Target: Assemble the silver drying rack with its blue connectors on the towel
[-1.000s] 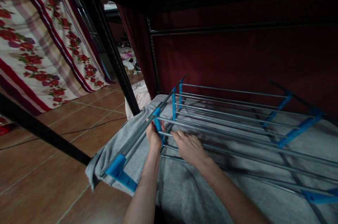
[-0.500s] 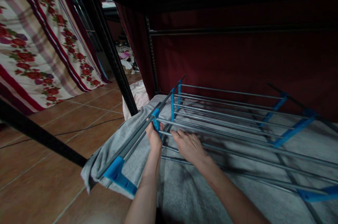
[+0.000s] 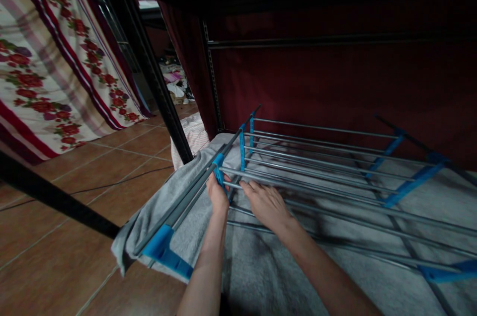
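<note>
Grey blanket point(image 3: 261, 266) beneath a blue-bracketed metal rack point(image 3: 415, 185)

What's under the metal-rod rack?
Grey cloth shows between the rods of the rack, with a dark bar crossing beneath them at the right. Whatever lies directly behind the right hand is covered, as is anything under the cloth.
</note>
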A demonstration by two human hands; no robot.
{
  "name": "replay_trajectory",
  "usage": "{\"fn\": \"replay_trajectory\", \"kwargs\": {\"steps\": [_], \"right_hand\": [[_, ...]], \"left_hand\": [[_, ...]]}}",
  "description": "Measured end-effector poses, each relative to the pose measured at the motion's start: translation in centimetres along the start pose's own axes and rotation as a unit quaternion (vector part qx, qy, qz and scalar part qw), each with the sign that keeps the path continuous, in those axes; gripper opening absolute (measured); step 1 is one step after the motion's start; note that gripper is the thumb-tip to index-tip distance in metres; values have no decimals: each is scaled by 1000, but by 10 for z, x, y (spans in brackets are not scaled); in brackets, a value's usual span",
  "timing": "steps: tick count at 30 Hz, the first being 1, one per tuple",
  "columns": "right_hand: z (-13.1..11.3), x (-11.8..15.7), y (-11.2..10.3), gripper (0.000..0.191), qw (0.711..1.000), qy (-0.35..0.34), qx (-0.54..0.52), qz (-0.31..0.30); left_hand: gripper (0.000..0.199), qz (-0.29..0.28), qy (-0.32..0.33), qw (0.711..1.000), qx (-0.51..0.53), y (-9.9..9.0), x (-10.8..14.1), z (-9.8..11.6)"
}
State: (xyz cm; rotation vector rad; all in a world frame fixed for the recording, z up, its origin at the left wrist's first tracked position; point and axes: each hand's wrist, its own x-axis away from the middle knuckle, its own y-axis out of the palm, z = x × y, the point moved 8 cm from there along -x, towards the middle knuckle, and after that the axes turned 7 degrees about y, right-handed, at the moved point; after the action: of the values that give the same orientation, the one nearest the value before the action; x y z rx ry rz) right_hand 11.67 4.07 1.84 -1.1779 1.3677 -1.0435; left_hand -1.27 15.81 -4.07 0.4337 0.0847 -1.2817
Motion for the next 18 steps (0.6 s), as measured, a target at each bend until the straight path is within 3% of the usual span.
{"fn": "replay_trajectory", "kwargs": {"steps": [8, 18], "right_hand": [[0, -1, 5, 49, 1000, -8, -4, -7], [0, -1, 5, 46, 999, -21, -20, 34]], "left_hand": [[59, -2, 4, 1000, -5, 2, 2, 7], [63, -7, -2, 999, -39, 0, -2, -3]]}}
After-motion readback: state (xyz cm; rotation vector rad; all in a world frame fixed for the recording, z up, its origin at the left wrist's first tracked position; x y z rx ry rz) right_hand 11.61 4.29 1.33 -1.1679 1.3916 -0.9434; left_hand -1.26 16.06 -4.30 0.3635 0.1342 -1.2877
